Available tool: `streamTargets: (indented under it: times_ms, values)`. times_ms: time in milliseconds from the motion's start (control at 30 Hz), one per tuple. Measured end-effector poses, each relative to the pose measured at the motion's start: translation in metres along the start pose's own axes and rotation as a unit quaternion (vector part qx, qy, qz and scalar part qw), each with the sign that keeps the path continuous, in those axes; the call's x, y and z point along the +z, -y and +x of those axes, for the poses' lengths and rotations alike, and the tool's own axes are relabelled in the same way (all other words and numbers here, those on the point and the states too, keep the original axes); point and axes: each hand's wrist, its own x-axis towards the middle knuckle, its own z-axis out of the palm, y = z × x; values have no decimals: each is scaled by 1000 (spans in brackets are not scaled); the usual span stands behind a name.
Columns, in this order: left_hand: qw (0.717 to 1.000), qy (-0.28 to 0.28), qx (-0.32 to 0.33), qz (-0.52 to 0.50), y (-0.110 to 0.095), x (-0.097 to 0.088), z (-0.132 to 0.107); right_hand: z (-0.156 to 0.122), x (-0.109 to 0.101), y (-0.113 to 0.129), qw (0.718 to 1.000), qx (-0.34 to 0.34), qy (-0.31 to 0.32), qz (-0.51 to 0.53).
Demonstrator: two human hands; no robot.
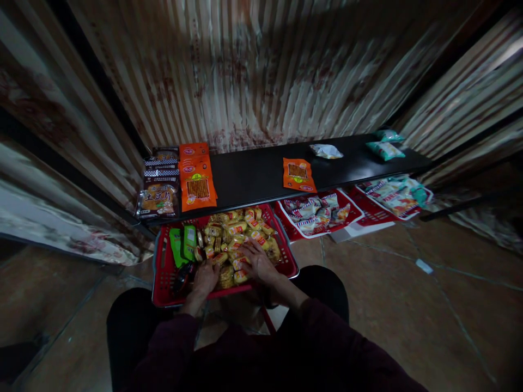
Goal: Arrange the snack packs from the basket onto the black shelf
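A red plastic basket (163,291) stands between my knees, filled with small yellow-wrapped biscuit packs (238,228). My left hand (205,276) reaches in at the near side, its fingers curled against a biscuit pack (220,258); its fingertips are partly hidden. On the right, my right hand (259,262) lies over other packs with its fingers apart. Two green packets (183,244) lean at the basket's left end. Below them, close to my left hand, is a dark shiny packet (183,276).
Beyond the basket runs a low black shelf (249,177). It bears dark snack packs (158,198), orange snack bags (198,185), a lone orange bag (299,175), a white packet (326,151) and teal packets (385,149). Red baskets with large bags (318,213) sit under its right half.
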Motion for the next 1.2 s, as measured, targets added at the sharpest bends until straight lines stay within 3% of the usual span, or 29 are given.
streamTargets:
  times_ms: [233,467,633,800,933,1067,1200]
  values:
    - [1000,0,19,-4,-1,0,1,13,-16,-1,997,-23,69,-7]
    - [999,-23,42,1,3,12,16,48,-35,4,985,-9,157,-71]
    - [998,-1,45,-41,-1,10,27,68,-38,2,985,63,141,-70]
    - [993,19,35,-109,6,3,36,73,-29,-10,989,74,125,-6]
    - [985,0,47,-165,10,1,45,76,-21,-20,992,71,94,40]
    - [979,-37,69,-190,-2,2,57,80,-17,-26,993,49,88,57]
    - [975,-32,67,-210,-21,7,64,81,-13,-30,993,23,92,72]
